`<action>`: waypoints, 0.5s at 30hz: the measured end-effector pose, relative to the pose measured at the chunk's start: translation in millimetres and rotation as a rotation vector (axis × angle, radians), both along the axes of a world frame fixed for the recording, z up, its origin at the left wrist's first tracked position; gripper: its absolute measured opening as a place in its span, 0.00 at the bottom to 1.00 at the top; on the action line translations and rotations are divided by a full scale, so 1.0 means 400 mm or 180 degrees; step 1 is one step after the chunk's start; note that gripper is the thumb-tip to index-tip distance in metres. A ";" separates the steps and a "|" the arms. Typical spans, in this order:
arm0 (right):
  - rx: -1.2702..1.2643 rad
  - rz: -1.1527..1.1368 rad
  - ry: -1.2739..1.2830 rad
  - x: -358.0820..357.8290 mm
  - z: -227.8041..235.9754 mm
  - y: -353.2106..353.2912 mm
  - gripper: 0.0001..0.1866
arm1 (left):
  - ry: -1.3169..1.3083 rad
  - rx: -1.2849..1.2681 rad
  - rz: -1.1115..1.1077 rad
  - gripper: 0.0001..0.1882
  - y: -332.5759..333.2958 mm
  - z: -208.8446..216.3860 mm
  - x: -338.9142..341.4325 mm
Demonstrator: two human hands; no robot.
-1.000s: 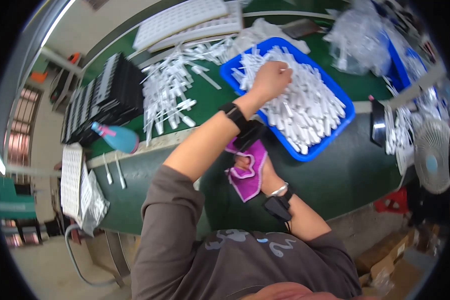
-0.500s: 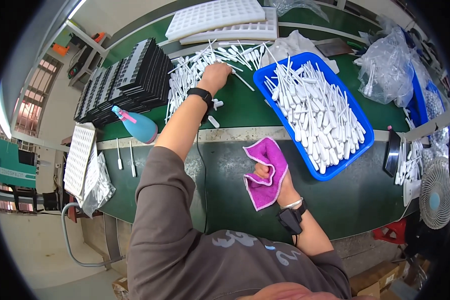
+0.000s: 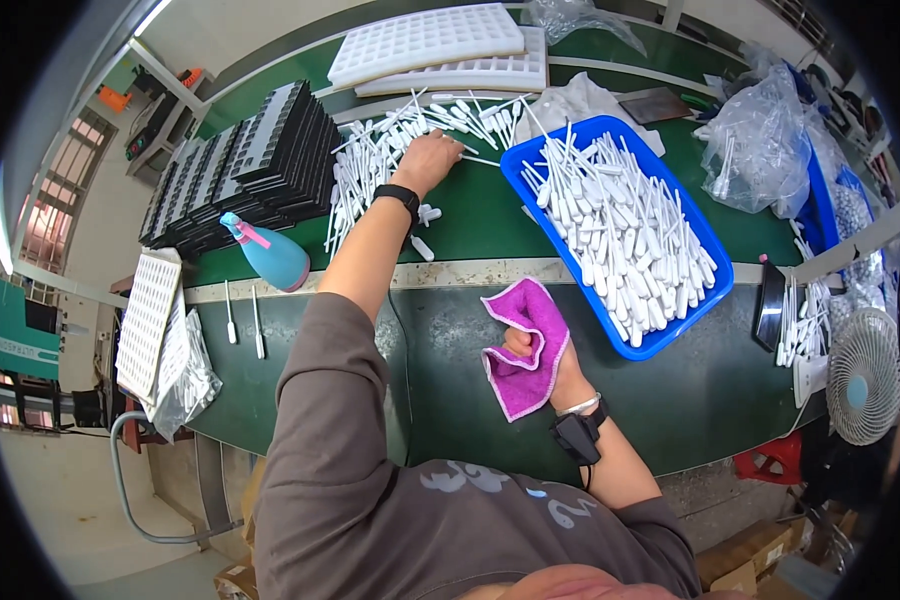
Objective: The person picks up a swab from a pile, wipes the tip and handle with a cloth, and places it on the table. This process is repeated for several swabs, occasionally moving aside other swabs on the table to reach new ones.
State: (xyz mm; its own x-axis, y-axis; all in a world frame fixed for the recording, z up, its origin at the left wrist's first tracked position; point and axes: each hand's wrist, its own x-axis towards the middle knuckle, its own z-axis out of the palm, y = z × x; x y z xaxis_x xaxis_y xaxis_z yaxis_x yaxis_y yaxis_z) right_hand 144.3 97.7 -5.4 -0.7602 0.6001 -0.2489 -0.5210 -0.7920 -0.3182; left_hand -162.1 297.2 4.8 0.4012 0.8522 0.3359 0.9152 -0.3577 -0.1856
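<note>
My left hand (image 3: 430, 162) reaches to the back of the bench, into a loose pile of white plastic droppers (image 3: 355, 185) with thin stems and fat bulb ends. Its fingers are curled down, with a thin white stem showing beside the fingertips; whatever they grip is hidden. Closer to me, my right hand (image 3: 567, 378) is closed around a purple cloth (image 3: 532, 385) with a pale stitched edge, above the bench's front part. To its right, a blue tray (image 3: 718, 298) is heaped with many more such droppers.
Stacked black trays (image 3: 270, 150) and a teal spray bottle (image 3: 275, 262) stand left. Two droppers (image 3: 258, 325) lie apart near a white perforated tray (image 3: 145, 325). White foam trays (image 3: 425, 45) lie at the back. A clear bag (image 3: 765, 150) and a fan (image 3: 863, 385) are right.
The thin stem by my left fingertips lies at a flatter angle, and that hand has shifted only slightly. My right hand keeps hold of the cloth. The whole view has shifted a little.
</note>
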 end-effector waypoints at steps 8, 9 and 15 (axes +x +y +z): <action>0.0023 0.0190 0.0194 0.009 -0.023 0.011 0.17 | -0.2738 -0.1144 0.1146 0.13 -0.211 0.048 0.086; -0.0010 0.0171 0.0198 0.006 -0.021 0.013 0.18 | -0.3814 -0.1595 0.1293 0.13 -0.260 0.051 0.090; 0.0000 0.0168 0.0343 0.006 -0.020 0.010 0.19 | -0.6613 -0.2270 0.1105 0.14 -0.541 0.084 0.181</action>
State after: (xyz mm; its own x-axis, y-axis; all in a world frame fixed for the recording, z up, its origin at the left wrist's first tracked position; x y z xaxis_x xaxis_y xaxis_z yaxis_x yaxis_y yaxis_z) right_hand 146.7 101.5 -13.4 -0.8131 0.5585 -0.1642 -0.5098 -0.8193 -0.2625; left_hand -89.6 80.6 38.5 -0.1490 0.9277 -0.3423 -0.3799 0.2659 0.8860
